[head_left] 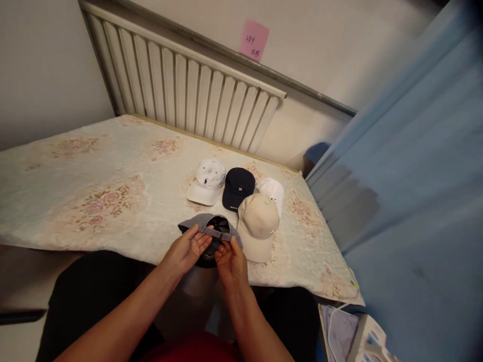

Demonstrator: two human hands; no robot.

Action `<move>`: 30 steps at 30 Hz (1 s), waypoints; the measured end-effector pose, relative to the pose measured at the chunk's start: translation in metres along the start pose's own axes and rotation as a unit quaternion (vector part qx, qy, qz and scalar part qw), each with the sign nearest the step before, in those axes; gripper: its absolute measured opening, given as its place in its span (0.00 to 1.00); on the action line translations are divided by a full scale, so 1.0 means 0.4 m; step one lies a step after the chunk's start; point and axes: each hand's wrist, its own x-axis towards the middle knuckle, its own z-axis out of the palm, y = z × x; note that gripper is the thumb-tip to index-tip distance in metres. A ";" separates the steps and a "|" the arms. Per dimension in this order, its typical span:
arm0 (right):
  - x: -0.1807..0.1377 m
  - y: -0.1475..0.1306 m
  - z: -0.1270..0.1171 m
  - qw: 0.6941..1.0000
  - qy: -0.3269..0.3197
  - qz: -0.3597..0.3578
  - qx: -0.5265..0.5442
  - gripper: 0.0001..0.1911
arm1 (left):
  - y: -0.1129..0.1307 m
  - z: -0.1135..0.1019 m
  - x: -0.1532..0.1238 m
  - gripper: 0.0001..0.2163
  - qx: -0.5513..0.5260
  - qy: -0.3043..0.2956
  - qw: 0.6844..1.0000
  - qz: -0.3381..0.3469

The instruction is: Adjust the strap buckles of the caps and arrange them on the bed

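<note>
A grey cap (pixel 206 224) lies upside down at the near edge of the flowered bedspread (pixel 113 186), its dark inside facing up. My left hand (pixel 187 249) pinches the cap's back strap from the left. My right hand (pixel 231 259) grips the same strap and rim from the right. Both hands are closed on the cap. Just beyond it lie a beige cap (pixel 258 221), a navy cap (pixel 237 187), a white cap (pixel 207 181) and another white cap (pixel 272 191) partly hidden behind the beige one.
A white radiator (pixel 181 80) stands against the wall behind the bed. A pink note (pixel 253 40) is stuck on the wall. A blue curtain (pixel 407 176) hangs at the right. Bags or packets (pixel 350 332) lie at the lower right.
</note>
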 end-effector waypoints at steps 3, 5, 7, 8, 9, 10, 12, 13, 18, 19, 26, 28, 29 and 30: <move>-0.003 0.001 0.006 1.000 -0.011 0.004 -0.009 0.05 | -0.004 -0.004 0.000 0.08 0.006 -0.013 1.000 -0.007; -0.007 0.004 0.010 0.999 -0.026 0.006 -0.020 0.07 | -0.014 -0.003 -0.004 0.05 0.022 -0.022 1.000 -0.005; -0.012 0.008 0.013 0.999 -0.042 0.003 -0.032 0.08 | -0.027 0.000 -0.011 0.02 0.059 -0.039 0.997 0.000; -0.014 0.010 0.015 0.998 -0.046 0.000 -0.037 0.09 | -0.034 0.002 -0.015 0.02 0.082 -0.050 0.995 0.004; -0.016 0.013 0.015 0.998 -0.047 -0.003 -0.041 0.09 | -0.040 0.004 -0.019 0.03 0.104 -0.060 0.993 0.009; -0.017 0.015 0.015 0.998 -0.046 -0.006 -0.044 0.09 | -0.046 0.007 -0.023 0.04 0.123 -0.069 0.990 0.014; -0.019 0.018 0.014 0.998 -0.043 -0.010 -0.045 0.10 | -0.056 0.013 -0.027 0.06 0.146 -0.080 0.986 0.027; -0.020 0.019 0.013 0.998 -0.044 -0.011 -0.046 0.10 | -0.059 0.015 -0.028 0.07 0.152 -0.084 0.984 0.032; -0.025 0.017 0.008 0.996 -0.069 -0.021 -0.048 0.10 | -0.058 0.025 -0.031 0.09 0.161 -0.097 0.982 0.033; -0.027 0.016 0.007 0.995 -0.078 -0.020 -0.050 0.09 | -0.056 0.026 -0.033 0.09 0.159 -0.094 0.982 0.032; -0.043 0.006 -0.004 0.988 -0.127 -0.005 -0.087 0.06 | -0.051 0.014 -0.026 0.07 0.133 -0.086 0.987 0.009; -0.045 0.005 -0.006 0.987 -0.125 0.000 -0.099 0.06 | -0.054 0.007 -0.019 0.07 0.122 -0.084 0.989 0.008; -0.044 0.005 -0.007 0.987 -0.122 0.000 -0.103 0.07 | -0.055 0.005 -0.016 0.07 0.119 -0.081 0.990 0.008; -0.044 0.005 -0.007 0.987 -0.119 -0.001 -0.105 0.08 | -0.056 0.003 -0.015 0.07 0.118 -0.078 0.990 0.007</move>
